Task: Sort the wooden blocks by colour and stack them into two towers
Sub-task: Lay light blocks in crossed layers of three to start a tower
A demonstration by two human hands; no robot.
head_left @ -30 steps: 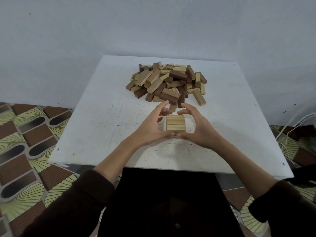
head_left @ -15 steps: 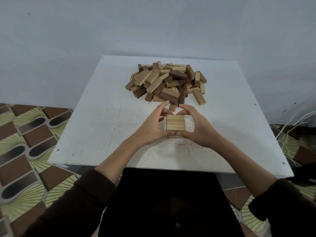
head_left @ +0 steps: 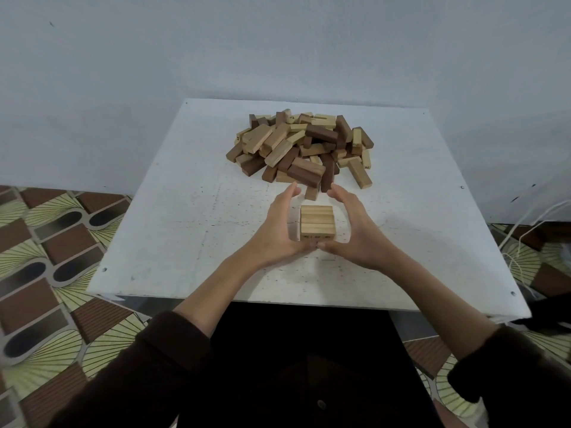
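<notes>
A low stack of light wooden blocks [head_left: 317, 222] stands on the white table [head_left: 173, 230], near its front middle. My left hand [head_left: 276, 231] curves round the stack's left side and my right hand [head_left: 357, 234] round its right side. A thin gap shows between each palm and the stack. The fingers are nearly straight and the thumbs meet just in front of the stack. Behind it lies a mixed pile of light and dark brown blocks [head_left: 304, 149]; one block [head_left: 311, 193] pokes out between my fingertips.
A pale wall stands right behind the table. Patterned floor tiles [head_left: 46, 257] show to the left and right. White cords [head_left: 525, 236] hang off to the right of the table. Bare tabletop lies on both sides of my hands.
Both hands have eased slightly outward from the sides of the light stack, the right fingers most. The stack and the pile have stayed where they were.
</notes>
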